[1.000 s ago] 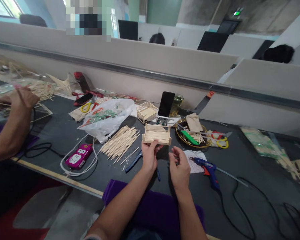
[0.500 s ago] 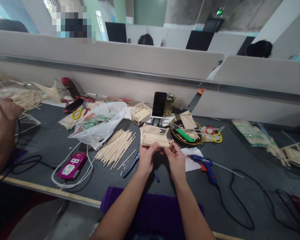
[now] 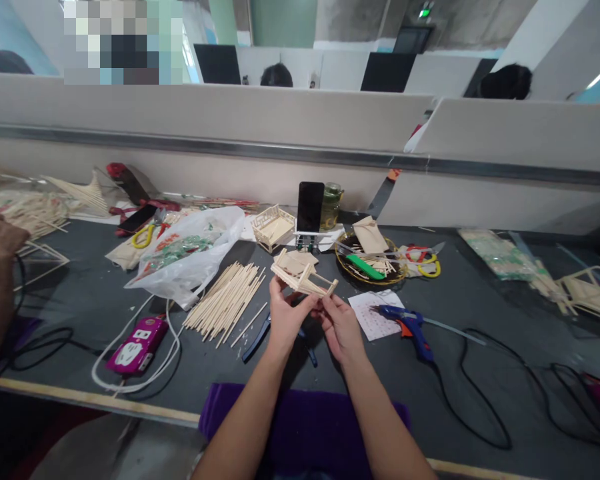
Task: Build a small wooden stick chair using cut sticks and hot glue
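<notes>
the stick frame (image 3: pixel 304 277) was held in the air over the middle of the surface (image 3: pixel 450 293), between its front and back edges. the left hand (image 3: pixel 285 319) had its grip closed on the frame's left end, thumb along the near side. the right hand (image 3: pixel 343 327) had a narrow grip, fingertips pinched at the near right corner.

handling: the item was judged light and stiff, dry enough not to slip, but fragile at the joints and upright posts. the slatted base was judged the sound place to take hold; the thin rail and posts were judged likely to snap under a squeeze.

appearance: pale, plain wood, built of thin sticks laid side by side, with short posts and an open rail; it was tilted. finer joint detail was too small to tell.

nearby: loose sticks (image 3: pixel 225 303) lay to the left, blue-handled pliers (image 3: pixel 257 340) lay partly hidden below the hands, and a glue gun (image 3: pixel 415 328) lay to the right.
</notes>
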The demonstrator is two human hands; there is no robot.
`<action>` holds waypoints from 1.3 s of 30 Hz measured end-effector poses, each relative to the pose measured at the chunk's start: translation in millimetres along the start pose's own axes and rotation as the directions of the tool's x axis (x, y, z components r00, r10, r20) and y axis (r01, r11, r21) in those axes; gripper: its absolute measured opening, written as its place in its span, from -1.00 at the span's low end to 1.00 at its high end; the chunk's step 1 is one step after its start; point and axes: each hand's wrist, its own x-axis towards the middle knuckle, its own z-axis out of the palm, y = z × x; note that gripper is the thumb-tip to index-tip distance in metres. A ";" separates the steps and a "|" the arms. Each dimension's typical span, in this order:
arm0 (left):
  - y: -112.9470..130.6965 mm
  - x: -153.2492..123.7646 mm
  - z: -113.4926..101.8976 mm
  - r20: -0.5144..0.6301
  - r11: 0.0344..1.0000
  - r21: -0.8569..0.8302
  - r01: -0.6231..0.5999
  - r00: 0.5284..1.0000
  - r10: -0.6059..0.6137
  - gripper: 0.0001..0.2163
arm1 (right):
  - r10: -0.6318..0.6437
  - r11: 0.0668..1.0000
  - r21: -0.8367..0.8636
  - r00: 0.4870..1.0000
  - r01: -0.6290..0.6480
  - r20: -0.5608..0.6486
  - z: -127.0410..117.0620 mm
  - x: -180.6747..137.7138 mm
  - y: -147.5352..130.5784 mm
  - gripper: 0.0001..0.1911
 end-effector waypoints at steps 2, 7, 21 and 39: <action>-3.6 2.0 -0.1 -0.049 0.991 0.123 -0.052 0.997 0.059 -0.40 | 0.029 0.999 -0.036 0.999 -0.029 0.017 -0.3 -2.2 3.8 -0.63; -9.0 10.5 -2.9 -0.055 0.886 0.439 -0.150 0.980 0.194 -0.42 | 0.118 0.959 -0.264 0.992 -0.104 0.038 -12.1 -13.0 3.4 -0.58; -17.3 7.3 -4.1 0.164 0.727 0.638 -0.254 0.967 0.194 -0.42 | -0.101 0.525 -0.797 0.951 0.300 0.291 -28.2 -50.1 10.6 -0.78; -20.9 19.9 -9.7 0.310 0.834 0.506 -0.222 0.949 0.064 -0.34 | -0.111 0.239 -0.828 0.862 0.507 0.495 -25.1 -55.0 20.9 -0.80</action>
